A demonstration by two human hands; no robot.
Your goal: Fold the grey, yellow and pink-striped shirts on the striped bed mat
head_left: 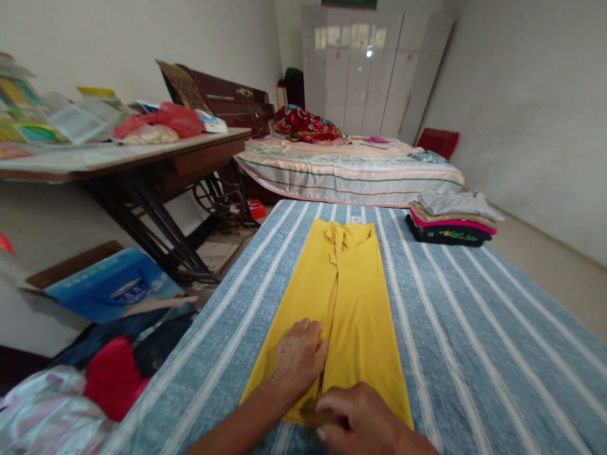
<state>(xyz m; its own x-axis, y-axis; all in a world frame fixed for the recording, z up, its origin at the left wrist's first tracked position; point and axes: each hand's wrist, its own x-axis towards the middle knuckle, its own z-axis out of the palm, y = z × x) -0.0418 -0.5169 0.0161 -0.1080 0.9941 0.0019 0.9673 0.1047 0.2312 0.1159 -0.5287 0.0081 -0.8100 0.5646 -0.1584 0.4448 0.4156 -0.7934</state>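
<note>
A pair of yellow trousers (363, 303) lies spread lengthwise on the blue striped bedcover, its tied waist at the far end and its hems towards me. My left hand (301, 354) rests on the left leg beside the gap between the legs, its fingers lying on the cloth. At the near hem, my right hand (360, 417) is curled, with finger and thumb closed about the cloth's edge near the middle. Part of the hem is hidden beneath this hand. A small white label (356, 220) shows at the waist.
Folded clothes (453, 221) are stacked at the bed's far right. Loose clothes (114, 379) and a blue box (118, 287) lie low on the left. A sewing-machine table (190, 148) holds bags and packets. Beyond stand another bed (341, 174) and a wardrobe (360, 76).
</note>
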